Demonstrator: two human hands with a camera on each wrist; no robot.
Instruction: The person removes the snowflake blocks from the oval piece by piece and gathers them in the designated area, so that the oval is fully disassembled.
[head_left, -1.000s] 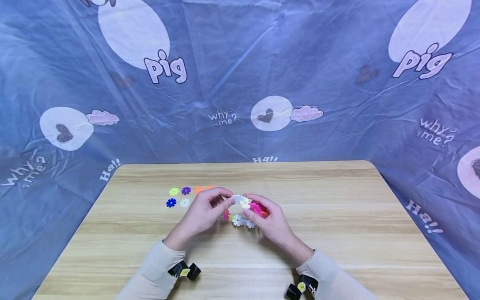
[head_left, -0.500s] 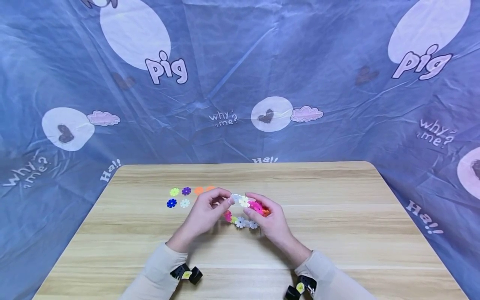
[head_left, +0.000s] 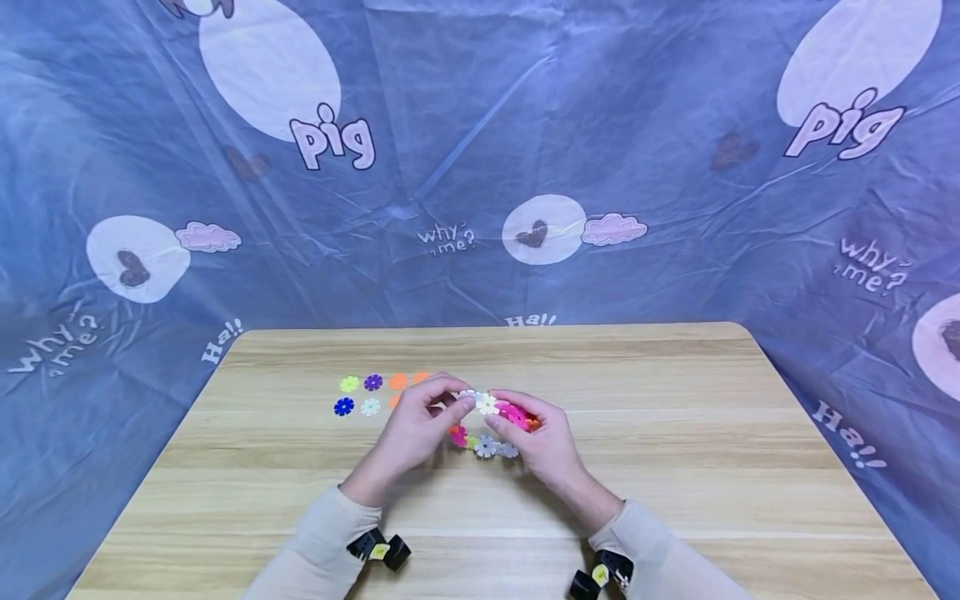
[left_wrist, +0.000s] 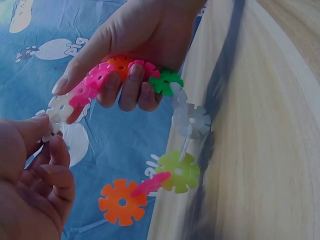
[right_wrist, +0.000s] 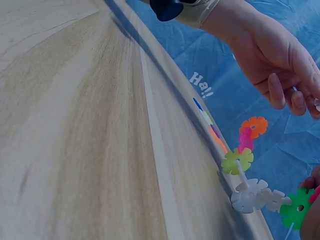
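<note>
A chain of interlocked plastic snowflake discs (head_left: 513,414) is held above the table between both hands. My left hand (head_left: 412,429) pinches a white disc (left_wrist: 61,106) at one end between thumb and fingertips. With curled fingers, my right hand (head_left: 546,440) grips the pink and orange stretch, its thumb along the pink discs (left_wrist: 98,75). Past a green disc (left_wrist: 167,82), the chain hangs down through white discs (right_wrist: 249,196) and a yellow-green disc (right_wrist: 237,161) to an orange disc (right_wrist: 254,127) at its free end. Fingers hide part of the left-hand joint.
Loose discs lie in rows on the wooden table (head_left: 247,467) at back left, including a yellow-green disc (head_left: 349,383), a purple disc (head_left: 372,382), a blue disc (head_left: 344,407) and several orange ones, partly behind my left hand. A blue printed cloth (head_left: 465,150) surrounds the table.
My left hand has shifted slightly right, uncovering part of another loose orange disc. The chain's hanging stretch has swung a little right and nearer. The right hand stays almost still, both grips kept.
</note>
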